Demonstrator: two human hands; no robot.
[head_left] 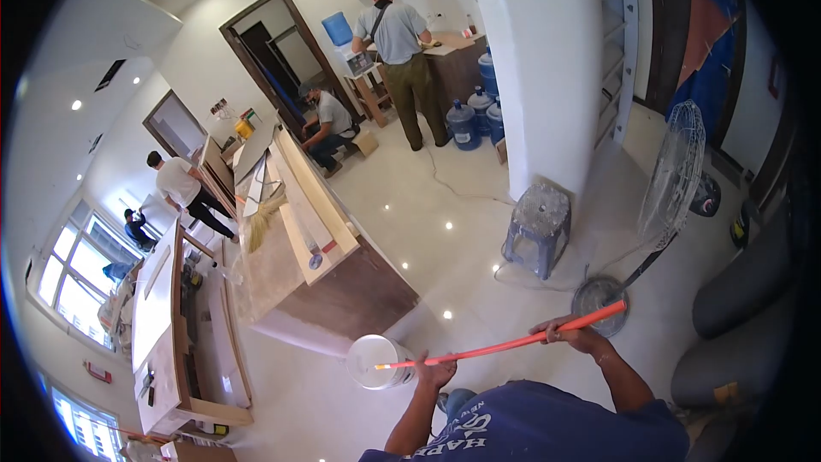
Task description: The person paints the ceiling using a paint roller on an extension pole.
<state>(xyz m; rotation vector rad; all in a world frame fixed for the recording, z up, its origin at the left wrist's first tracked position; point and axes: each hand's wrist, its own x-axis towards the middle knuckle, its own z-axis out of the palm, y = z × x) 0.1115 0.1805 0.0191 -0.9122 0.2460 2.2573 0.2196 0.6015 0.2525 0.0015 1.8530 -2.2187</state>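
Note:
A long orange-red pole (pixel 496 344) slants across the front of my body, its thicker end up at the right. My left hand (pixel 436 371) is closed round its thinner part, near the tip on the left. Farther up the pole, my right hand (pixel 573 335) grips it just below the thick end. The pale tip of the pole lies over the mouth of a white bucket (pixel 395 363) on the floor, beside my left hand.
A wooden counter (pixel 342 291) holds boards and a broom. A grey stool (pixel 540 222), a standing fan (pixel 676 175) and water bottles (pixel 463 126) stand on the tiled floor. A long workbench (pixel 162 334) is at the left. Several people work farther back.

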